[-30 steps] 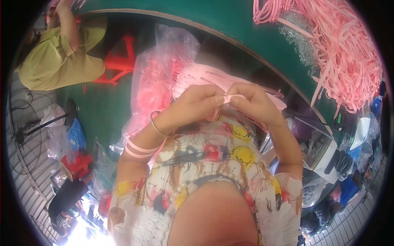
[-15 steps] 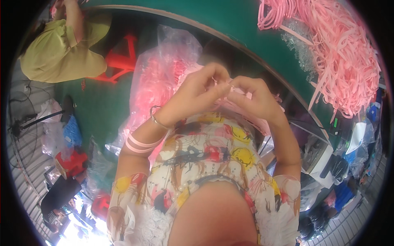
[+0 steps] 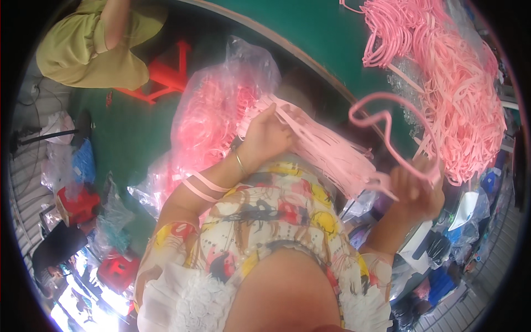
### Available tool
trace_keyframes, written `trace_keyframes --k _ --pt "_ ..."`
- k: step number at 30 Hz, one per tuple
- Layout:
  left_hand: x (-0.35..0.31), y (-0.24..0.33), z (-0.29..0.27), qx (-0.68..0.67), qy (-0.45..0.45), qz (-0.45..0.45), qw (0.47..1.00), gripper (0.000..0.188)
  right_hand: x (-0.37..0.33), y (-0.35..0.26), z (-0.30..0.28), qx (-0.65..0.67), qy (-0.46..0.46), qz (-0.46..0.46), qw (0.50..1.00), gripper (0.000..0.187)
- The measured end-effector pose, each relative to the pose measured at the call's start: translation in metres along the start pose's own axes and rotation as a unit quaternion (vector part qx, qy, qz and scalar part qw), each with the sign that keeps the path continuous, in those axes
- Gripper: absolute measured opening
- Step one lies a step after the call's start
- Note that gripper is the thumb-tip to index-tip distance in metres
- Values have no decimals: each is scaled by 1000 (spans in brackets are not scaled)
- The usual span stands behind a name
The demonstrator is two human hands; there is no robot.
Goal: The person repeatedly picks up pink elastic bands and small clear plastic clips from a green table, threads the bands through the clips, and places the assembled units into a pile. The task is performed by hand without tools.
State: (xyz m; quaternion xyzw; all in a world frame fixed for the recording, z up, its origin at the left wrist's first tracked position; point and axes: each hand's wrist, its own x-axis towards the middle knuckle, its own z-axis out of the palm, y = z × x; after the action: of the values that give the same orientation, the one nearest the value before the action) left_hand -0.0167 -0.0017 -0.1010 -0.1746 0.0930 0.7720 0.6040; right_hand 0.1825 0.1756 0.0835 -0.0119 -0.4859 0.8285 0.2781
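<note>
A bundle of flat pale pink strips (image 3: 337,157) lies across my lap, slanting from my left hand toward my right. My left hand (image 3: 268,135) is at the bundle's far left end, its fingers curled around some strips; the fingertips are partly hidden. Out to the right, my right hand (image 3: 417,191) is closed and smeared by motion. From it rises a darker pink bent band (image 3: 390,130), curving in a loose open loop above the table edge. Two pink bands (image 3: 206,188) circle my left forearm.
The green table (image 3: 310,27) curves across the far side, with a large heap of pink strips (image 3: 464,105) at right. A clear bag of pink pieces (image 3: 204,119) stands at left beside a red stool (image 3: 168,80). A person in a yellow-green top (image 3: 72,47) is at far left.
My hands were together over my lap; now they are apart. My right hand has moved right and nearer with the pink bent band. My left hand has shifted slightly onto the strips.
</note>
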Motion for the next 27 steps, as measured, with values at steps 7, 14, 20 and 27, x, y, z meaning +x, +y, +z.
trace_keyframes --k 7,14,20,27 --pt "14 38 -13 -30 -136 134 981 26 -41 -14 -38 -13 111 9 994 27" --pt "-6 3 63 303 -82 97 944 38 -37 54 -35 65 134 140 979 25" --pt "-13 -5 91 377 -60 92 920 33 -49 96 -52 -172 137 273 937 48" --pt "-34 -38 121 571 -62 98 812 34 -8 85 10 -612 9 -100 785 70"
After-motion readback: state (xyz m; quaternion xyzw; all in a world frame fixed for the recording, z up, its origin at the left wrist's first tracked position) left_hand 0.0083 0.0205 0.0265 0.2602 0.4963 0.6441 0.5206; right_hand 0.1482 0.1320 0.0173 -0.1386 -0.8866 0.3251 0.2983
